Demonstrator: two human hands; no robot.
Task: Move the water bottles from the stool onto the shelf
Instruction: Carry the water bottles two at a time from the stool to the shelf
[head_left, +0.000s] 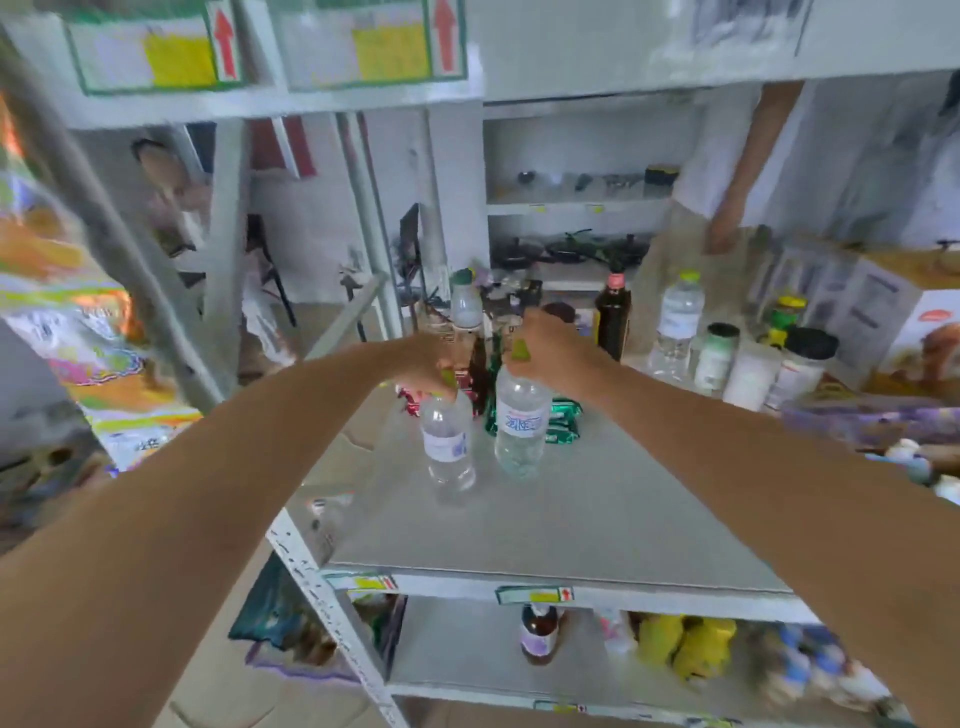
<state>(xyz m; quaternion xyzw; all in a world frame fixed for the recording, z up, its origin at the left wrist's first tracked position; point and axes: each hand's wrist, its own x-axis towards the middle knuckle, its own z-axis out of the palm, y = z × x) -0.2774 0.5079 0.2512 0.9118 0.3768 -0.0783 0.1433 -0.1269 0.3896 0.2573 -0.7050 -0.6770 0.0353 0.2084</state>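
Two clear plastic water bottles with green caps, held at the neck by both hands over the grey shelf board.

Left clear plastic bottle with white label stands on or just above the grey metal shelf; contact with the board cannot be told. Right clear plastic bottle with blue-lettered label stands just beside it, upright. Left hand is closed around the green cap of the left bottle; right hand is closed around the cap of the right bottle. Behind: green wrapped packets, a dark glass bottle, another clear water bottle, white jars with dark lids. Stool not in view. Step judged: setting-down. Next move calls for settling both bases flat, then loosening the fingers without tipping either bottle.
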